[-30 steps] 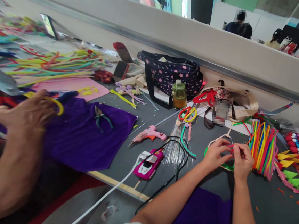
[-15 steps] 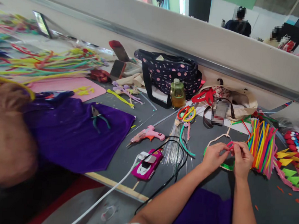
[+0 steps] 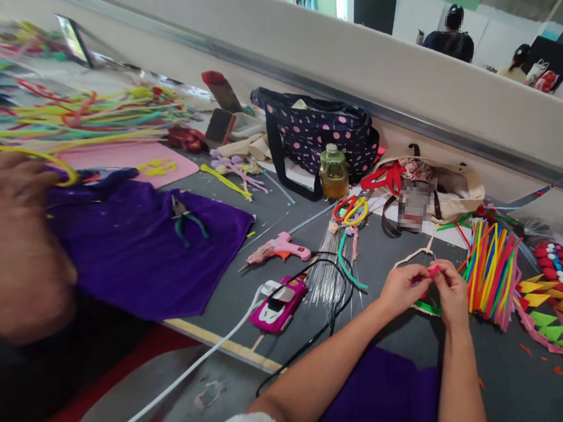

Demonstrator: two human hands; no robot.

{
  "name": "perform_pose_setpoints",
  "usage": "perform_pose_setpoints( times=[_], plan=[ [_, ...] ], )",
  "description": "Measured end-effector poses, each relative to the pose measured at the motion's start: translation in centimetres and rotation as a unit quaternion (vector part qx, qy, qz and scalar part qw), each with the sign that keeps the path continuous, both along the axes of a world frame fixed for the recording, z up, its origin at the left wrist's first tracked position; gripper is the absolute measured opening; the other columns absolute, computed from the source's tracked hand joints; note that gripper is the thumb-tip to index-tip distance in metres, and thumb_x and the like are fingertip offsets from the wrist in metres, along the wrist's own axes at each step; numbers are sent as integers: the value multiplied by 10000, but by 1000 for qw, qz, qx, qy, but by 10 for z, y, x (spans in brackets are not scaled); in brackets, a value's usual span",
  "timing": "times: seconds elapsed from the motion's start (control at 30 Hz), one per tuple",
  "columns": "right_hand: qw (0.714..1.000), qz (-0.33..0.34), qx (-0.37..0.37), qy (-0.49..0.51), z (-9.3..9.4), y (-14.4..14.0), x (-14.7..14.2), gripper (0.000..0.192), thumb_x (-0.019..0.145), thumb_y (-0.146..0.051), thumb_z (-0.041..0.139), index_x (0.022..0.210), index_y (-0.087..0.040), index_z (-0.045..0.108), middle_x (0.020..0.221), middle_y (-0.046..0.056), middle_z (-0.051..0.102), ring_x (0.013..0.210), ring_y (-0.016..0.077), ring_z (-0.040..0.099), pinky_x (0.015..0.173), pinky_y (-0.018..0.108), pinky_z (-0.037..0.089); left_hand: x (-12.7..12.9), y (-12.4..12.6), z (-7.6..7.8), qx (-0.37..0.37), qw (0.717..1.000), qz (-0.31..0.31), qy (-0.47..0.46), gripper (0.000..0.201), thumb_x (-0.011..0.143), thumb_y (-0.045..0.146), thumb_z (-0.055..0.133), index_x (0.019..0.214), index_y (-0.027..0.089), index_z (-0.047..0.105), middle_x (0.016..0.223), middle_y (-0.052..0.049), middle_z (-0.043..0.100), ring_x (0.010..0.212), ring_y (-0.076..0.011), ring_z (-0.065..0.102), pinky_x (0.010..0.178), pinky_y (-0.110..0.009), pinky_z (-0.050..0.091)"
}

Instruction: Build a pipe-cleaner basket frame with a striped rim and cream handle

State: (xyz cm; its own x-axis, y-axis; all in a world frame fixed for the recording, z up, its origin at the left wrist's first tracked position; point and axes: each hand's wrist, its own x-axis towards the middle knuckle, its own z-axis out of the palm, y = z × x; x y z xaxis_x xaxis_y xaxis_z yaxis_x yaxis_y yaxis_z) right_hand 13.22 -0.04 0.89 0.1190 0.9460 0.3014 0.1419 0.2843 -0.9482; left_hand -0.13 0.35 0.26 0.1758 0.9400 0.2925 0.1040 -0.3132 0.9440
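Fingers point(image 3: 423, 276) of two hands pinch one pink pipe cleaner point(image 3: 433, 270)

One head-worn camera looks forward and down, tilted, across the grey tabletop point(image 3: 401, 248) toward a white partition point(image 3: 324, 64) at the far edge. The person's own hands point(image 3: 427, 289) sit close, lower right of centre; another person's hand point(image 3: 10, 213) fills the near left, blurred.

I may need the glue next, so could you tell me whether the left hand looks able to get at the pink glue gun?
Probably yes. The glue gun lies in the open on the grey table, nothing on it, but the left hand is pinching a pink pipe cleaner with the right hand.
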Motion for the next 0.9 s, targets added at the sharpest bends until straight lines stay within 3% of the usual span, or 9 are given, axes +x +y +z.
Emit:
perform_pose_setpoints(
  times=[0.1,0.2,0.3,0.4,0.53,0.67,0.9],
  plan=[
    [993,-50,-17,101,-4,-1,-9,171,806,-361,617,794,-190,623,900,26,620,875,164,569,831,322,434,-2,3,-3,-32,999,29,-25,119,802,292,578,808,184,629,716,-3,654,608,-110,568,588,-209,436],
    [964,-102,-42,242,-9,-2,-20,176,778,-356,632,824,-197,572,840,0,614,792,143,588,760,308,465,-3,5,-7,-56,995,75,-33,136,822,318,553,782,190,570,669,13,613,591,-108,551,569,-207,424],
    [937,-106,-52,328,-13,-4,-28,200,765,-353,640,837,-212,516,739,-34,585,693,129,592,722,327,494,-1,6,-13,-65,991,106,-42,166,853,336,506,759,199,500,633,27,577,565,-101,535,551,-203,411],
    [929,-99,-30,354,-16,-4,-31,201,781,-349,625,801,-215,477,646,-66,506,580,95,524,621,279,485,4,6,-20,-88,986,114,-89,191,880,377,461,790,210,440,641,29,594,533,-100,548,531,-203,422],
    [929,-107,-25,354,-25,-2,-28,232,799,-384,598,784,-219,435,599,-85,413,482,64,406,446,189,343,6,5,-32,-147,969,115,-160,228,879,438,446,843,222,380,638,25,628,488,-109,575,485,-203,443],
    [927,-114,-37,355,-36,0,-25,245,799,-416,577,799,-225,425,579,-91,384,446,59,355,400,173,261,3,-2,-43,-178,956,117,-200,263,867,462,455,860,223,347,628,22,635,464,-114,594,453,-197,453],
    [930,-76,-78,350,-45,2,-17,252,766,-414,595,784,-234,419,532,-104,362,382,51,272,354,163,157,-2,-5,-50,-216,925,171,-262,295,844,473,485,878,214,347,601,12,632,427,-126,597,417,-196,455]
  ],
)
